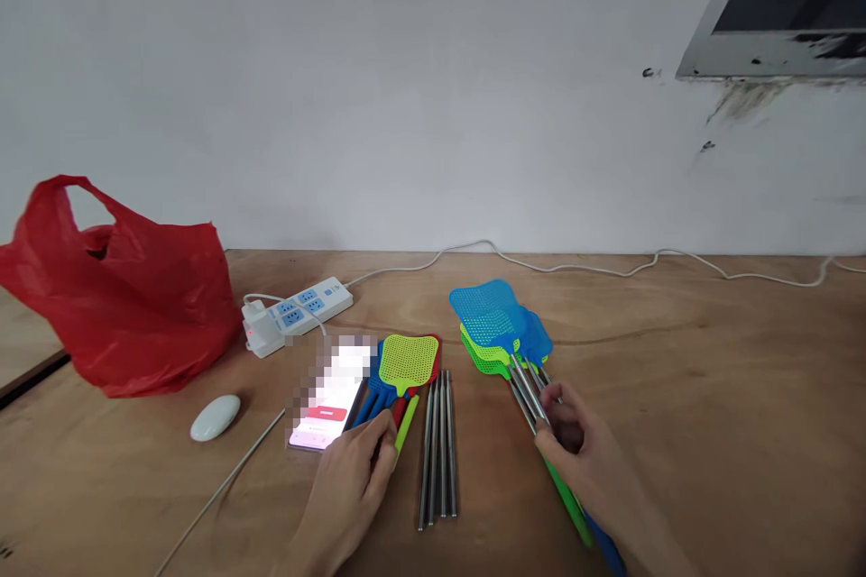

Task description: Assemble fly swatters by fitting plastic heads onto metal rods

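Note:
Fingers curled, my left hand (355, 478) closes over the handles beside a small pile of fly swatter parts. In that pile lie a yellow swatter head (409, 361), red and blue parts beneath it, blue handles (372, 404) and a yellow-green handle (407, 424). Several loose metal rods (438, 451) lie side by side between my hands. My right hand (592, 460) grips the metal shaft of a blue fly swatter (491, 311). Under it are more swatters with blue, yellow and green heads; a green handle (568, 500) shows below my fingers.
A lit phone (331, 397), partly blurred, lies left of the parts. Behind it is a white power strip (331, 297) with a plugged-in charger. A white mouse-like object (215, 417) and a red plastic bag (155, 288) are at left. A white cable (561, 268) runs along the wall.

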Available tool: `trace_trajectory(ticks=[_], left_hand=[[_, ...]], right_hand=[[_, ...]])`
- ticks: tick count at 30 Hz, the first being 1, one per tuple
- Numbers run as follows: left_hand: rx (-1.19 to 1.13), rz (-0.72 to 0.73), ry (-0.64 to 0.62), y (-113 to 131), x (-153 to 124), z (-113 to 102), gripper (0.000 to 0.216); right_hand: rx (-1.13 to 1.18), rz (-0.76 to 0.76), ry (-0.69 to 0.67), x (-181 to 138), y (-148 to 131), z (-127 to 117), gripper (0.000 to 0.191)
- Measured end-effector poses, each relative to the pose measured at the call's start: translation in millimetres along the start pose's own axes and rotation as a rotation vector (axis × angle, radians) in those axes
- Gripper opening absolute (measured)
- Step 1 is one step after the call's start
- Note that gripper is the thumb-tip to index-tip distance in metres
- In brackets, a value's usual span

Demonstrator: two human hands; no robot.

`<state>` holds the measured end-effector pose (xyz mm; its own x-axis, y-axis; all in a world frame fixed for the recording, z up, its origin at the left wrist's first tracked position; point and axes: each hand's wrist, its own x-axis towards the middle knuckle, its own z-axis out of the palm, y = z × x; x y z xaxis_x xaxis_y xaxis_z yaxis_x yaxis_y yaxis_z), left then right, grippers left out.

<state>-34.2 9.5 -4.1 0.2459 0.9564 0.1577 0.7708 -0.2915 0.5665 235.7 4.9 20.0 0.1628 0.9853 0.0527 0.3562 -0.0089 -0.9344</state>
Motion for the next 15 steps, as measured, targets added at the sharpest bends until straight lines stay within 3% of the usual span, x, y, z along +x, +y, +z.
trace_trajectory(ticks=[5, 10, 15], left_hand=[[-0.066, 0.016, -0.006, 1.3, -1.6, -2.0, 0.028], [-0.064, -0.001, -0.028, 6.6, -0.5, -0.5, 0.033], [-0.080, 0.062, -0.020, 4.6, 0.0, 4.8, 0.033]], right_hand=[[0.111, 0.004, 0.051, 1.3, -0.3, -1.2, 0.031], [0.075, 0.084, 0.004, 0.2, -3.7, -5.6, 0.032], [0.073, 0.062, 0.018, 1.4, -8.9, -2.6, 0.042]])
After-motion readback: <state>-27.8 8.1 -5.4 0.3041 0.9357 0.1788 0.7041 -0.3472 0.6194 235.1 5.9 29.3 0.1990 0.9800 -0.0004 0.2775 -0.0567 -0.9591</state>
